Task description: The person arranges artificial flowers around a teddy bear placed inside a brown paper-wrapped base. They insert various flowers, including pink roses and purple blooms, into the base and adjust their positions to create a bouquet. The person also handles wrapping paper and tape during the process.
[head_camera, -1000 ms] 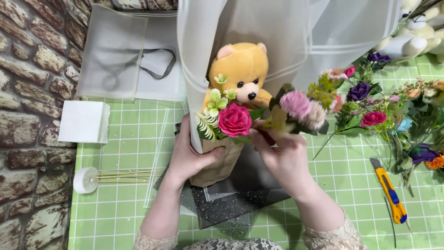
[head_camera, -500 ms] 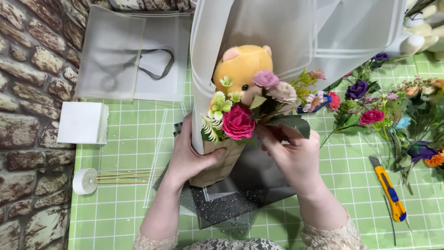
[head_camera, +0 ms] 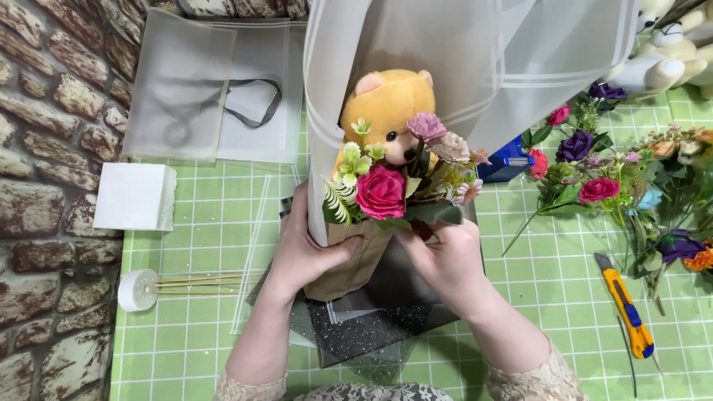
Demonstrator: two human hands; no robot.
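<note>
The left hand was closed in a firm grip around the brown paper base of the bouquet, thumb across the front and fingers wrapped behind, holding it upright just above the bench. The right hand sat against the other side of the base, fingers curled up under the dark leaves; it looked to be pinching a stem there, though the foliage hid the fingertips and I could not tell for sure what it held.

Above the hands, the arrangement was packed close: a deep pink rose at the front, pale green blooms to its left, a mauve carnation higher up, and a yellow teddy bear tucked behind them. Sheer white wrapping rose around the back of the bear.

Judged from this, the step in hand was seating flowers around the bear. The next move would call for a steady left hold while the right hand pressed or adjusted a stem without crushing the rose.

Under the bouquet lay dark glittery sheets. Farther out were loose flowers to the right, a yellow utility knife, a white foam block, a small white disc with wooden skewers, and a sheer bag with a dark handle.
</note>
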